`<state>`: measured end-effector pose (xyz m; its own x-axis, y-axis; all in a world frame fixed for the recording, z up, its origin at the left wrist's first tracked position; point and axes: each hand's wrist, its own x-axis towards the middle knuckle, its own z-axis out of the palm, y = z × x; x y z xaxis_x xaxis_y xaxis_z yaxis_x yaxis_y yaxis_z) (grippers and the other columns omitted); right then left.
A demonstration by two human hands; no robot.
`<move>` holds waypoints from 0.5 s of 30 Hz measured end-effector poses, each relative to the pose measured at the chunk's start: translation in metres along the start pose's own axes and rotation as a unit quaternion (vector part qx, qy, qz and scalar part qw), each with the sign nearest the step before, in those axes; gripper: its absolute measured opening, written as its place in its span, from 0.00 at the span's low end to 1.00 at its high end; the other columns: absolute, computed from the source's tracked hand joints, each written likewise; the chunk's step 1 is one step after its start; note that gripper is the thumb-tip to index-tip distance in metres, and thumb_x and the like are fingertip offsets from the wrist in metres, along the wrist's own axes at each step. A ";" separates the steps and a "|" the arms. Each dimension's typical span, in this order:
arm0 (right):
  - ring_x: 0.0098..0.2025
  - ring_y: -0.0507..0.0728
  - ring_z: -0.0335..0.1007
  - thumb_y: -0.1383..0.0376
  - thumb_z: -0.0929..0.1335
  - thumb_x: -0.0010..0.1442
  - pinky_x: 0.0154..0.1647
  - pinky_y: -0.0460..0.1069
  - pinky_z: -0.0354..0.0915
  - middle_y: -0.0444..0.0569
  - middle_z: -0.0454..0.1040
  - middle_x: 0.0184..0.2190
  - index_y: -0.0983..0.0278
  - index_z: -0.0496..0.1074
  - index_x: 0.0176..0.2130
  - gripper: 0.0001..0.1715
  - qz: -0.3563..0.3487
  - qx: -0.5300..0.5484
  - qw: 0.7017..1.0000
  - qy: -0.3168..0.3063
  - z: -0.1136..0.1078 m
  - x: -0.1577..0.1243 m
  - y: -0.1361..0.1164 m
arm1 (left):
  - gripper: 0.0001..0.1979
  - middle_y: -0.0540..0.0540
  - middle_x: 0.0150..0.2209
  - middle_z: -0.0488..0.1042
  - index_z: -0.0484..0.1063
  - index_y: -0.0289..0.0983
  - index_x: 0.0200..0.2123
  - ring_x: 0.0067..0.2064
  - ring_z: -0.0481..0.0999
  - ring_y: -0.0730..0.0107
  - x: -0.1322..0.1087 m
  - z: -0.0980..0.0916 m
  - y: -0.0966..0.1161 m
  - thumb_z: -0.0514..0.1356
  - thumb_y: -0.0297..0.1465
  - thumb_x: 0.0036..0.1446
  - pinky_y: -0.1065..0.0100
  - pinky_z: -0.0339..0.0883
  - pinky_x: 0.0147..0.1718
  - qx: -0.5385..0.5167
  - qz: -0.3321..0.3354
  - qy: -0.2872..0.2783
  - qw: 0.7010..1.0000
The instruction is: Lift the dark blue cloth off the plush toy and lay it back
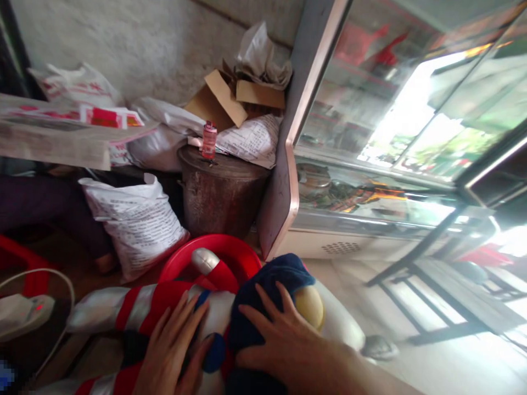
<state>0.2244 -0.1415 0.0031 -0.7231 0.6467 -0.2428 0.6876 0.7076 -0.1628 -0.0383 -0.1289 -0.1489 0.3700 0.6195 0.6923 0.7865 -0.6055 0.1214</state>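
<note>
A red, silver and blue plush figure (pixel 140 310) lies across the bottom of the head view, its yellow eye (pixel 309 306) to the right. My left hand (pixel 171 345) rests flat on the figure's chest, fingers spread. My right hand (pixel 280 337) presses a dark blue cloth (pixel 272 280) against the figure's head, just left of the yellow eye. Behind the figure stands a red plastic basin (pixel 234 252).
A rusty metal drum (pixel 220 195) with a small pink bottle (pixel 209 140) on its lid stands behind the basin. White printed sacks (pixel 135 219), cardboard boxes (pixel 230 96), a glass display freezer (pixel 370 164), a power strip (pixel 24 312) at left and a metal frame (pixel 432 285) surround me.
</note>
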 end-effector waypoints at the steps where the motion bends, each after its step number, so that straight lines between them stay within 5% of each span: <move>1: 0.73 0.90 0.52 0.59 0.77 0.61 0.63 0.90 0.47 0.62 0.65 0.70 0.51 0.76 0.57 0.25 0.005 -0.019 1.000 0.002 0.015 0.009 -0.001 | 0.24 0.41 0.68 0.69 0.65 0.34 0.67 0.72 0.62 0.56 0.000 0.006 -0.001 0.54 0.34 0.72 0.60 0.55 0.69 0.025 0.025 -0.008 0.999; 5: 0.64 0.82 0.68 0.54 0.75 0.61 0.65 0.82 0.56 0.62 0.74 0.58 0.57 0.76 0.55 0.25 0.008 -0.031 0.999 0.006 0.028 0.030 -0.001 | 0.24 0.37 0.67 0.70 0.65 0.30 0.67 0.74 0.54 0.57 -0.006 0.013 -0.004 0.52 0.34 0.73 0.61 0.41 0.72 0.028 0.041 -0.035 0.998; 11: 0.54 0.69 0.75 0.63 0.72 0.60 0.62 0.69 0.64 0.57 0.75 0.53 0.58 0.76 0.56 0.23 0.127 0.005 0.991 0.037 -0.013 0.033 0.024 | 0.24 0.38 0.68 0.69 0.62 0.31 0.69 0.76 0.51 0.64 0.000 0.010 -0.008 0.50 0.33 0.74 0.63 0.44 0.70 0.005 0.030 -0.031 0.999; 15: 0.55 0.70 0.76 0.72 0.68 0.55 0.59 0.66 0.66 0.59 0.76 0.55 0.59 0.75 0.61 0.35 0.216 0.046 0.971 0.094 -0.018 0.028 0.060 | 0.24 0.45 0.67 0.72 0.61 0.37 0.69 0.70 0.66 0.63 0.004 0.008 -0.008 0.47 0.39 0.76 0.62 0.60 0.63 0.039 0.022 -0.030 0.999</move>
<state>0.2443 -0.0758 0.0039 -0.3596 0.9240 -0.1304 0.9260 0.3361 -0.1717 -0.0390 -0.1174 -0.1527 0.4312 0.6234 0.6523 0.8046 -0.5929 0.0347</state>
